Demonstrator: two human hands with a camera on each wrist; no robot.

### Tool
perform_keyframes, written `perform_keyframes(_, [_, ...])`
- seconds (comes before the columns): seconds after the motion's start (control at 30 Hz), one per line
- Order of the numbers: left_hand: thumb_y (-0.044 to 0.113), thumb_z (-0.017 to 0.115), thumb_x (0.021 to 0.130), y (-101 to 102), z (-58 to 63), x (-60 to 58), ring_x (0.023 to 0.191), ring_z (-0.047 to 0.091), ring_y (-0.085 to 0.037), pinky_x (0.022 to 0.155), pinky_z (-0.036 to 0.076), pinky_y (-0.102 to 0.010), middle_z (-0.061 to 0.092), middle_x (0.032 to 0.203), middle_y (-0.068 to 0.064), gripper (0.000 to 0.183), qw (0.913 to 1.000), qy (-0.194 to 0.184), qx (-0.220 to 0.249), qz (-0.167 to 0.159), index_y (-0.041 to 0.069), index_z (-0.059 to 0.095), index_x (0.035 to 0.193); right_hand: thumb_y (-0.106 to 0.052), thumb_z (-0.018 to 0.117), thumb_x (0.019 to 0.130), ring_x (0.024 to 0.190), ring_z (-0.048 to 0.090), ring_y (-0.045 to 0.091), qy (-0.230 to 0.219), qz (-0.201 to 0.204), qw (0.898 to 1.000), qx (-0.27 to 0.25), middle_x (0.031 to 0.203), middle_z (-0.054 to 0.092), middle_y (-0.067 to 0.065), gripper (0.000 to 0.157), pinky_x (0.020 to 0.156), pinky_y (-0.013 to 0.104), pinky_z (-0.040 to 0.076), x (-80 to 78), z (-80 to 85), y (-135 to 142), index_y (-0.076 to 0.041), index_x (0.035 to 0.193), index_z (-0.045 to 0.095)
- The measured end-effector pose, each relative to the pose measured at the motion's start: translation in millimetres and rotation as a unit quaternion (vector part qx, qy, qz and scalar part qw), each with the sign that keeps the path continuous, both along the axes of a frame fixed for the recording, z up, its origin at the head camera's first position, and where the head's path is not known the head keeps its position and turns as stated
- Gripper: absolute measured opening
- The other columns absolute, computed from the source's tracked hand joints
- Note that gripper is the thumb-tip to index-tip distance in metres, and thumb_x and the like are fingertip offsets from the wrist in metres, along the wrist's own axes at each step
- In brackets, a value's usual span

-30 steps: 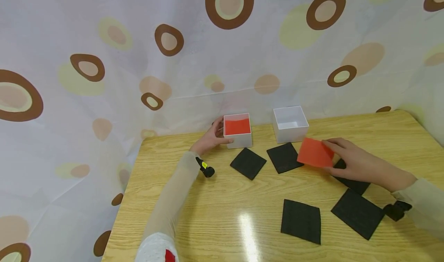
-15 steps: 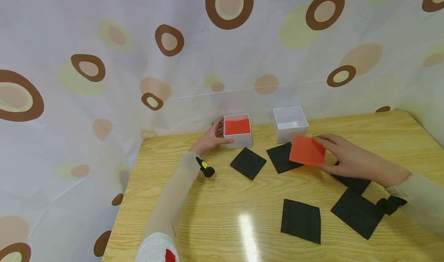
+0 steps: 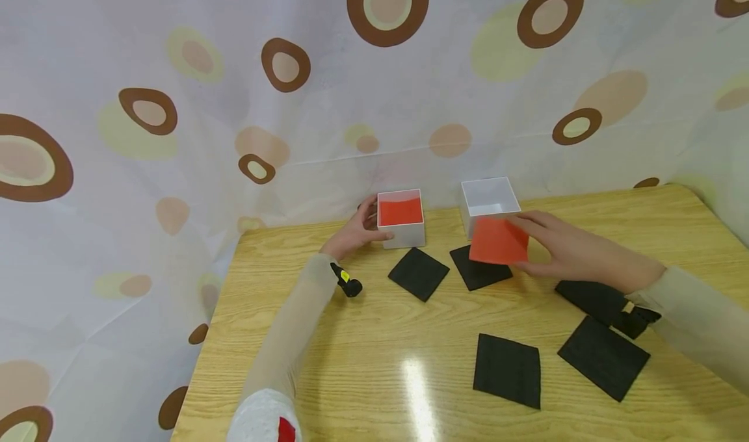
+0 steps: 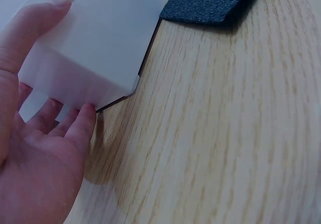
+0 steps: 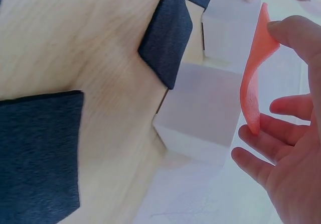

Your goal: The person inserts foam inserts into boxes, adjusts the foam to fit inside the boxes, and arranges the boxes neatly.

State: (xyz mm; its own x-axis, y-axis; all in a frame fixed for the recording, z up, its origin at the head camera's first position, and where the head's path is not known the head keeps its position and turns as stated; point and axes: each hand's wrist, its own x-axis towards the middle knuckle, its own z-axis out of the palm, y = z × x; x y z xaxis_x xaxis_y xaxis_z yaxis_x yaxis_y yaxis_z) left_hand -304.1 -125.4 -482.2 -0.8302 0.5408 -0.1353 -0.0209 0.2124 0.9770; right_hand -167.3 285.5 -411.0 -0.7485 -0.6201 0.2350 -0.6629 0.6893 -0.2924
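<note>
My left hand [image 3: 355, 235] holds the left white box [image 3: 405, 237] at the back of the table, its thumb on the front wall and its fingers on the left side. A red foam sheet [image 3: 400, 212] lies inside that box. Between thumb and fingers my right hand [image 3: 576, 248] pinches another red foam square [image 3: 497, 240], held up over the table and overlapping the front of the right white box [image 3: 490, 198] in the head view. In the right wrist view this red square [image 5: 253, 68] is bent into a curve.
Black foam squares are spread on the wooden table [image 3: 374, 344]: one [image 3: 419, 274] before the left box, one [image 3: 482, 274] before the right box, one [image 3: 591, 298] beneath my right forearm, and two nearer me [image 3: 506, 372]. A patterned curtain [image 3: 339, 104] hangs right behind the boxes.
My right hand has moved left and slightly back with the red foam square, toward the right white box. The left hand has stayed on its box.
</note>
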Motion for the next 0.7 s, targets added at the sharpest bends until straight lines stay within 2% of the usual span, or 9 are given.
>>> perform_keyframes(0.23, [0.0,0.075,0.094,0,-0.3,-1.0,0.153,0.033,-0.027,0.12,0.037,-0.045,0.03,0.167,-0.008,0.1,1.0,-0.003,0.002,0.003,0.02,0.01,0.167,-0.017,0.09,0.08,0.112,0.061,0.039,0.029,0.021,0.999,0.0,0.129,0.059,0.024,0.077,0.087,0.053,0.059,-13.3,6.7,-12,0.009,0.141,0.052])
perform_keyframes(0.5, [0.0,0.074,0.094,0,-1.3,-1.4,0.152,0.035,-0.027,0.12,0.037,-0.044,0.033,0.164,-0.009,0.099,1.0,-0.003,0.003,0.002,0.02,0.011,0.167,-0.02,0.084,0.088,0.117,0.059,0.039,-0.01,0.028,1.0,0.005,0.134,0.057,0.023,0.071,0.093,0.054,0.056,-26.1,16.5,-24,0.009,0.144,0.051])
perform_keyframes(0.7, [0.0,0.074,0.095,0,-1.0,-0.6,0.152,0.035,-0.027,0.12,0.037,-0.044,0.033,0.165,-0.008,0.098,1.0,-0.007,0.005,0.003,0.02,0.011,0.167,-0.02,0.083,0.088,0.118,0.059,0.041,-0.01,0.035,0.999,0.001,0.135,0.058,0.026,0.07,0.093,0.055,0.056,-39.2,25.4,-37,0.011,0.142,0.052])
